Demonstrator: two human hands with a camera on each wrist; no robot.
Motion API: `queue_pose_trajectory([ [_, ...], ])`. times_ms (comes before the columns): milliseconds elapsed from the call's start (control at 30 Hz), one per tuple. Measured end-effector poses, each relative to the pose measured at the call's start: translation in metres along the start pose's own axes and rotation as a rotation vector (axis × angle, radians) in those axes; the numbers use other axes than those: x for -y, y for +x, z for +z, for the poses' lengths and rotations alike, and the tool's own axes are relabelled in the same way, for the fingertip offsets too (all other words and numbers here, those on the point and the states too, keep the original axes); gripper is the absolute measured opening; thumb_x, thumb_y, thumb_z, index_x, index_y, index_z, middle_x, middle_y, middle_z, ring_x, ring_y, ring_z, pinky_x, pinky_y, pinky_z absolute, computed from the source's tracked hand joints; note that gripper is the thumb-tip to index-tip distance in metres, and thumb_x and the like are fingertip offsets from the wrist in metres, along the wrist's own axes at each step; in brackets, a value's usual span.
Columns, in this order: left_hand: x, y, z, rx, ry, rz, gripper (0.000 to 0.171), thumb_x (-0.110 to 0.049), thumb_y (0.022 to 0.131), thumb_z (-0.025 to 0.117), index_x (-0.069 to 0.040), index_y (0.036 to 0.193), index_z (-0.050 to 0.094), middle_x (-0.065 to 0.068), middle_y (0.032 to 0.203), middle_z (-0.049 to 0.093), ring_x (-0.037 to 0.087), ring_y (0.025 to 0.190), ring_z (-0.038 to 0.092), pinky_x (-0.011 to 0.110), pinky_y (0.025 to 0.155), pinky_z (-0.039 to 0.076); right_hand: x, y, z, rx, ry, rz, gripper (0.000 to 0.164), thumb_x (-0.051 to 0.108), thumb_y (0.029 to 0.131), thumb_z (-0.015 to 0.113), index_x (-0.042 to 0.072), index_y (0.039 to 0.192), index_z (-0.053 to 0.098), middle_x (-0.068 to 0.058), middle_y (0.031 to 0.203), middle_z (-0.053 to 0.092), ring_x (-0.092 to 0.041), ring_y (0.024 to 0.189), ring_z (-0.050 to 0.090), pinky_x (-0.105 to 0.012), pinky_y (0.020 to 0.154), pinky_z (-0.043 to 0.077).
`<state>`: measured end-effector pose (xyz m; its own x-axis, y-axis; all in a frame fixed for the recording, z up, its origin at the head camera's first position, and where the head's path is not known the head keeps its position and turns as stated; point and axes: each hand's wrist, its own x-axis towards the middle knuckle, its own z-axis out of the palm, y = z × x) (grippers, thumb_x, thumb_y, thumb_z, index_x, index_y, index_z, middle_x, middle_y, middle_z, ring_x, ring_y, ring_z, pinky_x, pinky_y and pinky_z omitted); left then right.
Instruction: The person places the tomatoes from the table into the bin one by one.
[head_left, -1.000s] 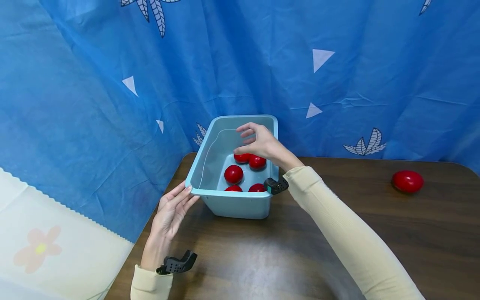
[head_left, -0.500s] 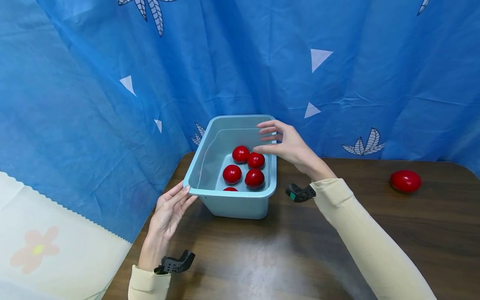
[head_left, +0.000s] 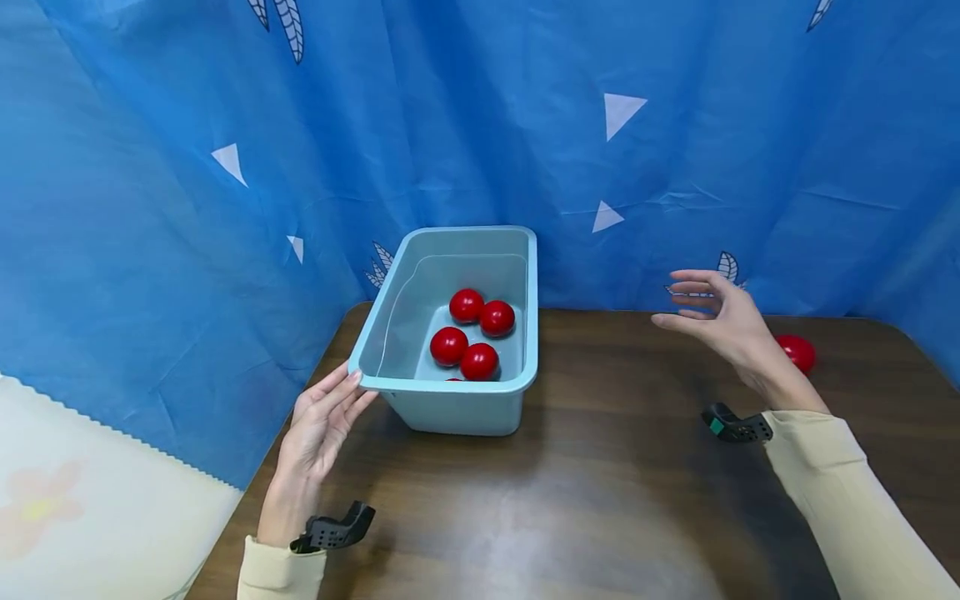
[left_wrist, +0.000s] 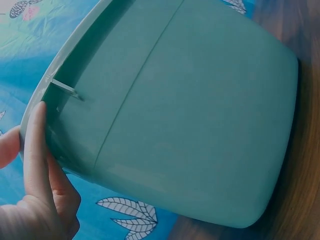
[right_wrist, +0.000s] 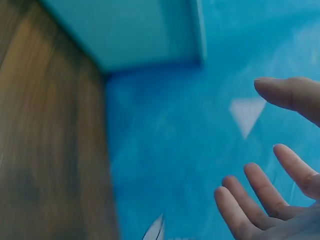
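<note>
A light-blue plastic bin [head_left: 453, 412] stands on the table at the back, left of the middle, with several glossy red balls [head_left: 448, 346] on its floor. At its near left corner my left hand [head_left: 321, 429] pinches the rim; the left wrist view has the thumb on one side of the lip and the fingers [left_wrist: 36, 150] on the other. My right hand [head_left: 723, 321] is in the air well to the right of the bin, fingers and thumb spread apart with nothing between them. Behind its wrist, a further red ball [head_left: 799, 352] lies on the table, partly hidden.
The brown wooden table [head_left: 600, 467] runs back to a blue patterned curtain [head_left: 480, 125], which hangs right behind the bin. A pale cloth with a flower print [head_left: 90, 492] hangs beyond the table's left edge.
My right hand has come out from over the bin and travelled right, toward the lone red ball. The left hand keeps its grip on the rim. The head view has shifted slightly right.
</note>
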<state>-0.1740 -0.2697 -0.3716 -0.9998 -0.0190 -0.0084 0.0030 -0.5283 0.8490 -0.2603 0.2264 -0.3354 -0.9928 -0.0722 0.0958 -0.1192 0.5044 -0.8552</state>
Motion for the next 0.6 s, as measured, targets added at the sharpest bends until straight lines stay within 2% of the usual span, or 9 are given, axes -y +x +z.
queue_pose_trajectory([
  [100,-0.004,-0.002,-0.003,0.008,-0.017,0.009,0.03,0.004,0.107,0.053,-0.011,0.121,0.075,0.007,0.13,0.068,0.018,0.117,0.07,0.03,0.096,0.06,-0.025,0.006,-0.014,-0.048,-0.031,0.048,0.082,0.036,0.098,0.076,0.004,0.161,0.033,-0.028,0.157,0.04,-0.048,0.142,0.042,-0.057,0.112,0.049],
  [167,-0.005,-0.002,-0.003,0.013,-0.005,0.006,0.031,0.004,0.107,0.053,-0.012,0.121,0.076,0.007,0.131,0.067,0.019,0.117,0.07,0.031,0.096,0.059,-0.039,0.008,-0.024,-0.085,-0.051,0.089,0.084,0.036,0.099,0.075,0.001,0.161,0.03,-0.032,0.16,0.033,-0.053,0.144,0.035,-0.069,0.112,0.04],
  [233,-0.005,0.0,-0.003,0.015,0.013,0.001,0.031,0.003,0.107,0.053,-0.013,0.121,0.076,0.006,0.132,0.067,0.018,0.118,0.07,0.031,0.097,0.059,-0.053,0.009,-0.034,-0.117,-0.073,0.135,0.085,0.036,0.1,0.073,-0.002,0.161,0.028,-0.036,0.163,0.023,-0.058,0.145,0.029,-0.075,0.111,0.036],
  [400,-0.004,0.001,-0.002,0.008,0.022,-0.009,0.03,0.003,0.107,0.054,-0.013,0.12,0.076,0.006,0.133,0.068,0.018,0.117,0.07,0.031,0.096,0.059,-0.086,0.007,-0.057,-0.175,-0.154,0.236,0.083,0.033,0.103,0.068,-0.008,0.16,0.024,-0.042,0.162,0.004,-0.064,0.146,0.014,-0.08,0.112,0.029],
  [533,-0.004,0.0,-0.003,0.011,0.025,-0.01,0.031,0.003,0.107,0.054,-0.013,0.121,0.076,0.005,0.133,0.068,0.018,0.118,0.07,0.031,0.097,0.059,-0.112,0.003,-0.068,-0.192,-0.206,0.323,0.083,0.028,0.102,0.068,-0.011,0.159,0.021,-0.044,0.16,0.002,-0.064,0.147,0.006,-0.081,0.113,0.026],
  [600,-0.004,-0.001,-0.003,0.01,0.031,-0.008,0.031,0.004,0.107,0.054,-0.013,0.121,0.076,0.005,0.134,0.068,0.018,0.119,0.069,0.031,0.097,0.058,-0.124,0.001,-0.071,-0.191,-0.22,0.353,0.083,0.024,0.101,0.068,-0.012,0.158,0.02,-0.045,0.16,0.003,-0.065,0.146,0.008,-0.081,0.111,0.029],
])
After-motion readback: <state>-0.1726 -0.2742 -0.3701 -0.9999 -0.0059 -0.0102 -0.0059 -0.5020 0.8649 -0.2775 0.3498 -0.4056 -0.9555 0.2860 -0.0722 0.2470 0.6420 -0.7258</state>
